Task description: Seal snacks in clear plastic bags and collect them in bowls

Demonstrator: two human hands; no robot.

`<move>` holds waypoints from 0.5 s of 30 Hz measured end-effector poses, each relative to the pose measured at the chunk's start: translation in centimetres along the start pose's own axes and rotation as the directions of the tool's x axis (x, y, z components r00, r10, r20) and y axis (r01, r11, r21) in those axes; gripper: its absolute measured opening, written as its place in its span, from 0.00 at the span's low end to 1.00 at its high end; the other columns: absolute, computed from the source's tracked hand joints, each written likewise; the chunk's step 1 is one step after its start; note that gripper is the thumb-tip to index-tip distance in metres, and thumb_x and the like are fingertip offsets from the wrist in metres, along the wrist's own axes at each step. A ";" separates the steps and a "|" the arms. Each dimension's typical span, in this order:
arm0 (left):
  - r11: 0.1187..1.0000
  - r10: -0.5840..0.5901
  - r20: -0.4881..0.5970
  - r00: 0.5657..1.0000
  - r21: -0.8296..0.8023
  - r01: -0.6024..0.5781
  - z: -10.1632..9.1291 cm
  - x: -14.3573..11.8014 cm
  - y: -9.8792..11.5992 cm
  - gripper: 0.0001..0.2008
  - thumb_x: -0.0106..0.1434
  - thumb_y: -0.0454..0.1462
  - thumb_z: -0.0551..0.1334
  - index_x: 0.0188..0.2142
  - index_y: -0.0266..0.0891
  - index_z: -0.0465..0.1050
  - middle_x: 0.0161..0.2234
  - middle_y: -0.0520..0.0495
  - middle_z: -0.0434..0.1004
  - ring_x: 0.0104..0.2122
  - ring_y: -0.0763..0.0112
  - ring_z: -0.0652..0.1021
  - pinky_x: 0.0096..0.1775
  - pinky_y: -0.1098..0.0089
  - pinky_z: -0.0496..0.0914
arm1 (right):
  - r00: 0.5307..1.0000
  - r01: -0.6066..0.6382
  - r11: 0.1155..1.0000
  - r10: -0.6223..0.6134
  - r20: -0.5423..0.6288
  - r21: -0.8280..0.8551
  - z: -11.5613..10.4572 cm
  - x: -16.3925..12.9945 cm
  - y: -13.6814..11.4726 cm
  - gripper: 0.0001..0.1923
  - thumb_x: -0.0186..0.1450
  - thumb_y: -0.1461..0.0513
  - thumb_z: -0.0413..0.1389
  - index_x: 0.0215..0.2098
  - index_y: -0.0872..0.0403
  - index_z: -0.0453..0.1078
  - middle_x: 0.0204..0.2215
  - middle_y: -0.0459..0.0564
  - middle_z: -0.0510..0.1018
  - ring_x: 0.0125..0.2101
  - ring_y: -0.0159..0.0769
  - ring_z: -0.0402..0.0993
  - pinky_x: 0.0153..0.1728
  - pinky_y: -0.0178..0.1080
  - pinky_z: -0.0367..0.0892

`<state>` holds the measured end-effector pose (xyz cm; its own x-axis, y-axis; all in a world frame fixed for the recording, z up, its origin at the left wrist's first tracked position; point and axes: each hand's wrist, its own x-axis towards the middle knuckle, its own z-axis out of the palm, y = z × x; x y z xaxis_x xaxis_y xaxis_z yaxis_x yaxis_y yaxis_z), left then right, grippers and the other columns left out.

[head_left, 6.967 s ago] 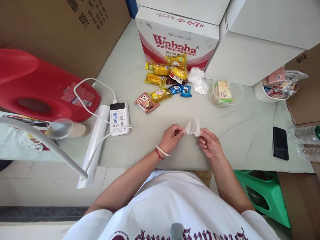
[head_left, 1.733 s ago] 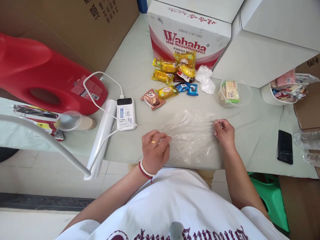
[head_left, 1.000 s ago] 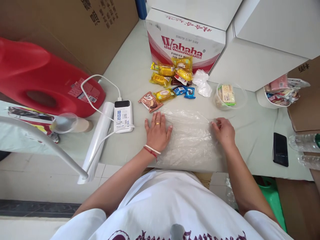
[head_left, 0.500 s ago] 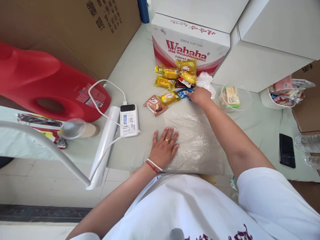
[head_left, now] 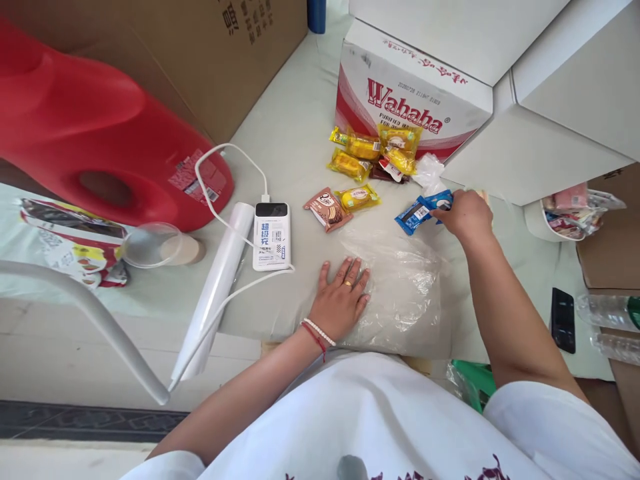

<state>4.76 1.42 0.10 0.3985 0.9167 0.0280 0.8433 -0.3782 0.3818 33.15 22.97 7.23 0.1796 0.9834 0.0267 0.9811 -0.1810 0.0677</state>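
- Near the front edge of the table (head_left: pixel 280 140), in the head view, we see our left hand (head_left: pixel 343 300) lying flat with fingers spread, pressing the left side of a clear plastic bag (head_left: pixel 400 293) spread on the cloth.
- Just beyond the bag's far right corner, our right hand (head_left: pixel 463 215) is closed around two blue snack packets (head_left: pixel 423 209), lifted slightly off the surface.
- Further back, yellow snack packets (head_left: pixel 370 150) lie against a Wahaha box (head_left: pixel 410 100), with a brown packet (head_left: pixel 327 209) nearer us.
- Toward the left edge we see a white power bank (head_left: pixel 271 235), a white roll (head_left: pixel 215 293) and a red jug (head_left: pixel 100 147).
- By the right edge lies a black phone (head_left: pixel 563 319).
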 end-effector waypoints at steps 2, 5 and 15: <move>1.000 -0.002 0.002 1.000 -0.004 0.002 0.0 0.0 0.0 0.26 0.76 0.46 0.49 0.69 0.45 0.62 0.73 0.41 0.57 0.72 0.53 0.58 0.70 0.35 0.46 | 0.999 -0.022 0.999 0.021 -0.028 -0.033 -0.8 -0.9 0.8 0.33 0.57 0.38 0.65 0.43 0.57 0.76 0.44 0.67 0.76 0.47 0.61 0.72 0.43 0.55 0.70; 1.000 -0.007 0.005 1.000 -0.010 0.007 0.0 0.0 0.0 0.26 0.76 0.46 0.49 0.70 0.45 0.62 0.73 0.41 0.56 0.73 0.53 0.57 0.70 0.35 0.45 | 1.000 -0.025 0.998 0.024 -0.010 -0.065 -2.4 -2.2 2.3 0.29 0.59 0.43 0.65 0.47 0.57 0.76 0.47 0.68 0.74 0.48 0.63 0.70 0.43 0.55 0.68; 1.000 -0.005 -0.015 1.000 0.018 0.006 0.2 0.0 0.2 0.27 0.75 0.48 0.50 0.70 0.46 0.62 0.73 0.39 0.57 0.73 0.51 0.57 0.70 0.35 0.43 | 0.678 0.709 0.698 -0.714 0.176 0.099 -1.4 0.0 0.4 0.27 0.62 0.63 0.59 0.60 0.51 0.72 0.57 0.56 0.74 0.54 0.53 0.65 0.53 0.48 0.63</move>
<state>5.02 1.32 -0.01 0.3886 0.9206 0.0393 0.8521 -0.3753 0.3649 33.42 22.89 8.67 -0.5657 0.7984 -0.2061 0.8194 0.5723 -0.0321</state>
